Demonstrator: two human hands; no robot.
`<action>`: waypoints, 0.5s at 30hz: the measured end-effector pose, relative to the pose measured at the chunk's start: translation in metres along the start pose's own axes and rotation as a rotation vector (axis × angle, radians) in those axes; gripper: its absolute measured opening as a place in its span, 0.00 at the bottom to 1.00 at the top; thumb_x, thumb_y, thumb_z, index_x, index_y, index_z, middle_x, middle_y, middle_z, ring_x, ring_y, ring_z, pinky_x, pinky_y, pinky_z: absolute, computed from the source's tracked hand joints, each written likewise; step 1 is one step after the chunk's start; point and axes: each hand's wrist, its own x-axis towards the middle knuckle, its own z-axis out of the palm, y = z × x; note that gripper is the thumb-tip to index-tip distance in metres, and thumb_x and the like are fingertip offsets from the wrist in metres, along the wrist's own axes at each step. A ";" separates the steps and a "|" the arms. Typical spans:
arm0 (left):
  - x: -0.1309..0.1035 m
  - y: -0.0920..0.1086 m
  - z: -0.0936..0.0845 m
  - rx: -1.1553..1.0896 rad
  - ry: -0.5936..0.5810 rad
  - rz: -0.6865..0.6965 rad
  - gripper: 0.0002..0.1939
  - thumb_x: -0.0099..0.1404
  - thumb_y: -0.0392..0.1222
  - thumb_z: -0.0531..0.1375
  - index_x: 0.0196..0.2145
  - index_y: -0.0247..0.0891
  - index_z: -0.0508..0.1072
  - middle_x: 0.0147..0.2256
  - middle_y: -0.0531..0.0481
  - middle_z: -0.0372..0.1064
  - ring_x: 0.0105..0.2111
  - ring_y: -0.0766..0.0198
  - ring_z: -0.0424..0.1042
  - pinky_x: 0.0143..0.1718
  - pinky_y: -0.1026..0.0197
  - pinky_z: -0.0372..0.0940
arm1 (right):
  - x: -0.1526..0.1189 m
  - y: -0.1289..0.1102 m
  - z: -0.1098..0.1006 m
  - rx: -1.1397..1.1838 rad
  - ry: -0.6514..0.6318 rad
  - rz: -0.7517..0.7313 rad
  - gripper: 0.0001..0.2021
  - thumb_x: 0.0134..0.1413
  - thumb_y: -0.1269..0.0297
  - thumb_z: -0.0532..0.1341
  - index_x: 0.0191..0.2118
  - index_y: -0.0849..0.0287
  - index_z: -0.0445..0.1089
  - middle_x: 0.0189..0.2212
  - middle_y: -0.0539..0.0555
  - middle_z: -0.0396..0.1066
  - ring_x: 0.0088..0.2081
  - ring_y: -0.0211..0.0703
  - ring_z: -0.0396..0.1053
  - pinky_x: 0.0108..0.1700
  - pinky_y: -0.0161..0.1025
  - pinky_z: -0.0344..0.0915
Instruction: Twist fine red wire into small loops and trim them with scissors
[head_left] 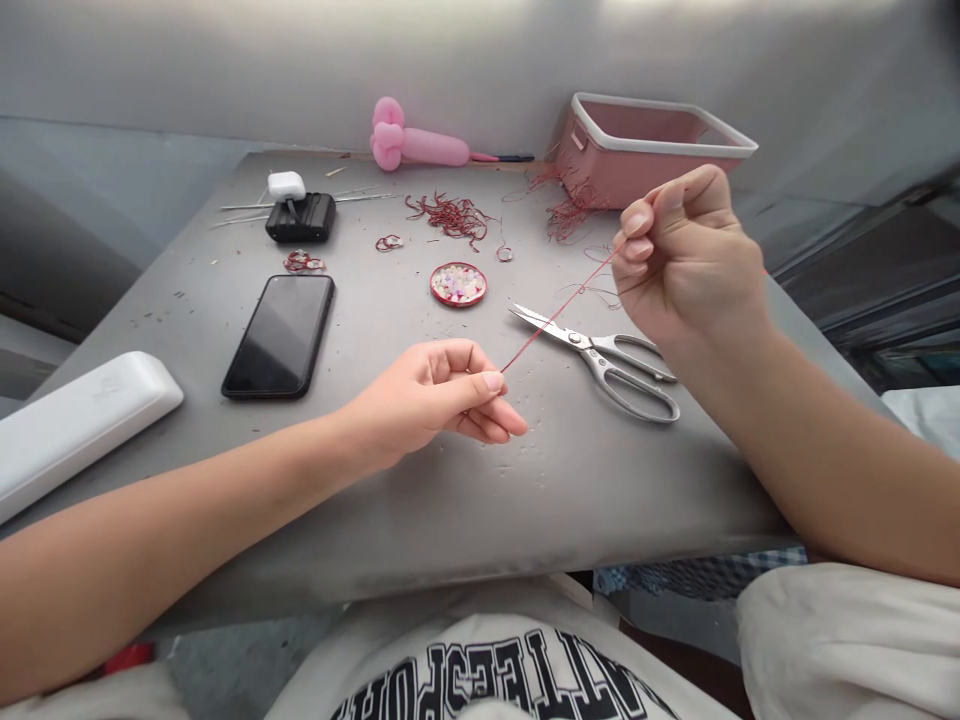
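A thin red cord (561,311) runs taut and slanting between my two hands. My left hand (450,392) pinches its lower end between thumb and forefinger, low over the table. Higher up on the right, my right hand (686,255) is closed on the other end. Beneath the cord lies a pair of silver scissors (600,352), blades pointing left and handles toward the right. Just beyond my left hand sits a small red-rimmed dish (458,285) of pale and coloured beads. Whether anything else is within my right fist is hidden.
Behind the dish lies a pile of red cord pieces (451,217), with finished-looking loops (303,262) to the left. A black phone (279,338), a black device (301,218), a white case (82,425), a pink balloon (431,147) and a pink bin (645,160) surround the workspace.
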 end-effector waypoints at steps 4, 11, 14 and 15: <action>0.000 0.002 -0.001 -0.003 0.014 0.016 0.08 0.63 0.35 0.63 0.26 0.34 0.69 0.24 0.47 0.79 0.24 0.68 0.77 0.29 0.68 0.72 | 0.003 -0.008 -0.003 0.129 0.074 0.048 0.19 0.54 0.56 0.68 0.29 0.51 0.55 0.28 0.46 0.59 0.27 0.33 0.56 0.29 0.35 0.53; -0.001 0.010 -0.009 0.071 -0.051 -0.020 0.08 0.60 0.35 0.60 0.23 0.34 0.70 0.22 0.44 0.77 0.21 0.66 0.75 0.25 0.67 0.70 | 0.016 -0.013 -0.021 0.223 0.152 0.025 0.23 0.38 0.56 0.76 0.25 0.51 0.58 0.27 0.43 0.60 0.26 0.26 0.56 0.27 0.29 0.55; 0.001 0.019 -0.014 0.122 0.082 0.142 0.10 0.57 0.34 0.56 0.19 0.34 0.69 0.16 0.47 0.70 0.16 0.68 0.68 0.19 0.67 0.64 | 0.018 -0.007 -0.025 0.211 0.095 -0.010 0.22 0.42 0.57 0.75 0.26 0.52 0.58 0.26 0.41 0.61 0.25 0.24 0.57 0.25 0.29 0.55; 0.002 0.021 -0.015 0.123 0.155 0.205 0.09 0.56 0.34 0.56 0.20 0.34 0.69 0.17 0.49 0.69 0.17 0.68 0.67 0.20 0.67 0.64 | 0.015 -0.005 -0.021 0.203 0.068 -0.017 0.22 0.43 0.57 0.75 0.27 0.52 0.57 0.25 0.41 0.61 0.24 0.24 0.57 0.24 0.29 0.54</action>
